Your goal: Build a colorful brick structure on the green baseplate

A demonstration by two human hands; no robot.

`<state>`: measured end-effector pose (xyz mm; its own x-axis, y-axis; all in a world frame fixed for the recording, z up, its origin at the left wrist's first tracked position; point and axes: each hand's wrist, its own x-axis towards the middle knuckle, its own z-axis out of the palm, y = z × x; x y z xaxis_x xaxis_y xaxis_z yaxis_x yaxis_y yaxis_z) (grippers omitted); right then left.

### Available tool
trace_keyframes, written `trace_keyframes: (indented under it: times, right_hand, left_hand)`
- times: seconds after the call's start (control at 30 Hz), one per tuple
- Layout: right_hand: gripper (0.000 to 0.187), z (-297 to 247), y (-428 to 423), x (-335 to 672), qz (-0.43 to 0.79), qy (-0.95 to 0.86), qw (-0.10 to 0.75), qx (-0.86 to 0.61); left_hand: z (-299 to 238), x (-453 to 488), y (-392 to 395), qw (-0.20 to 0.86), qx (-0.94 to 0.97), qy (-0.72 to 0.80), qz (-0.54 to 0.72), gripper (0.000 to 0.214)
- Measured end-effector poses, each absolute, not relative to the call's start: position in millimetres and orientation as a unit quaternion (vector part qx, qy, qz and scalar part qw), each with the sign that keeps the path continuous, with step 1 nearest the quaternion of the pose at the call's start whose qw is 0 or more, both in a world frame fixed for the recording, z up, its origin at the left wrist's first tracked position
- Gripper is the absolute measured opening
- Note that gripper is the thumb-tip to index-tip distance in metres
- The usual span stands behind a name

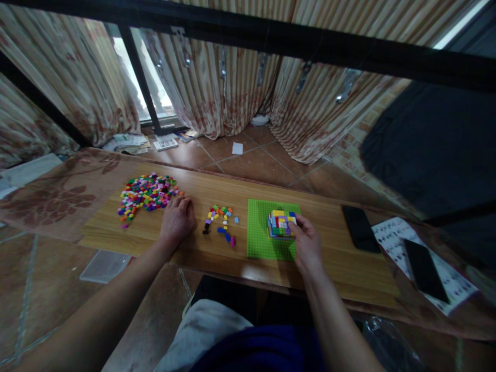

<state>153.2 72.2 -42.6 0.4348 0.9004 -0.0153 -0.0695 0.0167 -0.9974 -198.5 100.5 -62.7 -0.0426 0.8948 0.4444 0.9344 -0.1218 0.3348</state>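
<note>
A green baseplate (260,235) lies on the wooden board (194,243), carrying a small multicoloured brick block (279,223). My right hand (308,245) rests against the block's right side, fingers curled onto it. My left hand (177,218) lies palm down on the board with fingers bent, at the right edge of a large heap of coloured bricks (145,194). What, if anything, its fingers hold is hidden. Between my hands sits a small scatter of loose bricks (219,222).
Two black phones (360,229) (425,269) lie to the right, the nearer one on a printed sheet (395,240). A patterned cloth (50,199) covers the table's left end. A clear plastic lid (104,266) lies on the tiled floor below. Curtains hang behind.
</note>
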Motion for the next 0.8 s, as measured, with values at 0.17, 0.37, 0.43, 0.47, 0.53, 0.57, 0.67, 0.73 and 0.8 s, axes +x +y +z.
trace_keyframes:
  times: [0.17,0.37,0.43,0.47,0.53,0.57,0.67,0.73,0.8]
  right_hand:
    - [0.042,-41.7,72.5,152.0,0.393,-0.358,0.618,-0.579]
    - [0.042,-40.4,74.3,151.6,0.401,-0.354,0.613,-0.581]
    - [0.042,-40.6,73.6,151.8,0.397,-0.353,0.615,-0.583]
    - [0.042,-41.0,73.1,152.1,0.396,-0.353,0.616,-0.582]
    - [0.042,-42.4,71.9,153.4,0.398,-0.354,0.619,-0.577]
    - [0.043,-43.3,71.3,154.4,0.403,-0.354,0.619,-0.574]
    - [0.045,-46.0,69.5,157.8,0.416,-0.349,0.617,-0.569]
    - [0.046,-47.0,67.8,159.0,0.415,-0.349,0.614,-0.574]
    - [0.047,-47.1,65.3,158.8,0.399,-0.363,0.605,-0.586]
  left_hand:
    - [-64.2,-199.1,101.5,0.033,-0.69,-0.662,-0.29,0.031]
    - [-65.9,-199.6,101.7,0.028,-0.689,-0.663,-0.293,0.031]
    - [-65.5,-199.5,101.7,0.027,-0.688,-0.663,-0.294,0.03]
    - [-65.0,-199.3,101.5,0.025,-0.689,-0.662,-0.293,0.03]
    - [-63.5,-198.4,101.1,0.022,-0.69,-0.663,-0.29,0.03]
    - [-62.6,-197.8,100.8,0.022,-0.69,-0.663,-0.288,0.03]
    - [-60.7,-196.0,99.9,0.036,-0.691,-0.664,-0.283,0.029]
    - [-60.3,-195.0,99.3,0.044,-0.694,-0.662,-0.279,0.029]
    - [-60.2,-194.4,98.8,0.047,-0.694,-0.663,-0.278,0.027]
